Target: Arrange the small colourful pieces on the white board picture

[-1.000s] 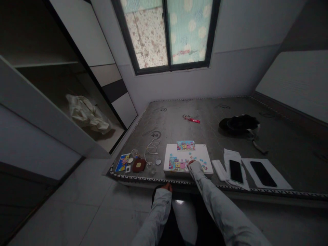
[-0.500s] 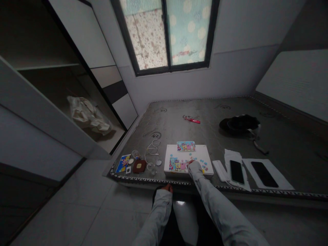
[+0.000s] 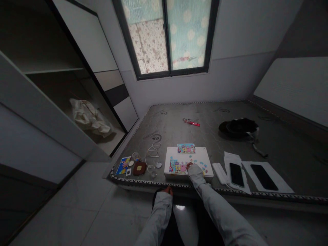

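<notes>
The left-hand grip [image 3: 168, 190] was held loosely curled near the mattress [image 3: 174, 130]; the right-hand grip [image 3: 189, 166], bunched, was placed at the right end of the part-built puzzle [image 3: 176, 167] on the white box [image 3: 167, 155]. Whether anything was pinched by either could not be told. Loose pieces [image 3: 203, 165] were scattered rightward, and a picture card [image 3: 186, 149] was laid beyond.

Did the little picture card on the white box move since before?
No. The picture card lies across the same part of the far edge of the white box.
</notes>
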`<move>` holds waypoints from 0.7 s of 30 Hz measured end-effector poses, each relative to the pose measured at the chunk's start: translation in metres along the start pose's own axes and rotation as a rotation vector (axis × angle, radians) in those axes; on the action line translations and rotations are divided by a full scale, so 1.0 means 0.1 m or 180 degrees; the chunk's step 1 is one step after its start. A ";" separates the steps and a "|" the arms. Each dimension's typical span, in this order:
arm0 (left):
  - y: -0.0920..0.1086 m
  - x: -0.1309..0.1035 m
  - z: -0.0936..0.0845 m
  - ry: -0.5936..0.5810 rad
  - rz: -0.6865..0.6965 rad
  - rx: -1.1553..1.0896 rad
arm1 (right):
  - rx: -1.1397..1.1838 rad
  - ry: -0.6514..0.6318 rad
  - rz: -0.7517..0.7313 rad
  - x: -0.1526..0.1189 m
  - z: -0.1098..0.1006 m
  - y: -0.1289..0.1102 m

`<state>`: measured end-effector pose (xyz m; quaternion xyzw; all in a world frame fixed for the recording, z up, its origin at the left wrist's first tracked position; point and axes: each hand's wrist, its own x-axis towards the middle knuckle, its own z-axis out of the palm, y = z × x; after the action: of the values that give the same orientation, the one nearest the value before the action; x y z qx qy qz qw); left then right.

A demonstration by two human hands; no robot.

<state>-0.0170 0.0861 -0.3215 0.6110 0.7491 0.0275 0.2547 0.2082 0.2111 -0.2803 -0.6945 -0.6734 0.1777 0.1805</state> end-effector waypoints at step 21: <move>0.02 0.03 0.01 -0.0005 -0.0151 0.0031 | -0.0879 -0.0567 -0.0784 -0.37 -0.23 0.02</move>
<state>-0.0148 0.0889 -0.3229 0.5943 0.7633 0.0174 0.2529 0.2203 0.1740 -0.2611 -0.6066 -0.7845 0.1210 0.0437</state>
